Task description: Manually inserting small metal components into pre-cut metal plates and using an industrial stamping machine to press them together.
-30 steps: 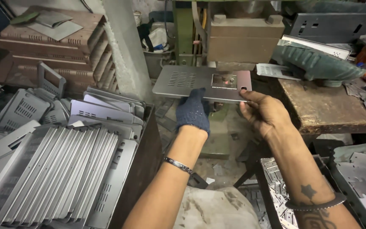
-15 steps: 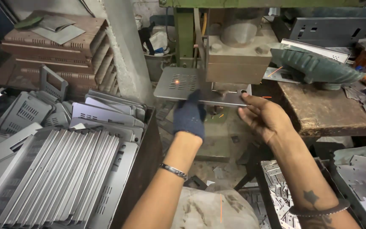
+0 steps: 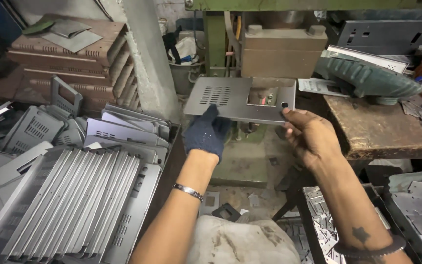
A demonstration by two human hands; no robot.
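Note:
A flat grey metal panel (image 3: 230, 98) with vent slots, a rectangular cut-out and a small round hole is held level in front of a green press machine (image 3: 216, 44). My left hand (image 3: 206, 134), in a dark blue glove, grips the panel's near edge from below at the middle. My bare right hand (image 3: 308, 134) holds the panel's right near corner, thumb by the round hole. A brown press block (image 3: 282, 51) sits just beyond the panel.
A bin on the left holds several stacked grey panels (image 3: 69, 195). Brown louvred covers (image 3: 69, 63) are piled at the back left. A wooden bench (image 3: 382, 127) with a green cloth (image 3: 367, 76) stands right. Small metal cut-outs (image 3: 328, 220) fill trays below right.
The panel has tipped flat again and shifted right and slightly lower, with both hands still on it. My view has dropped a little toward the press.

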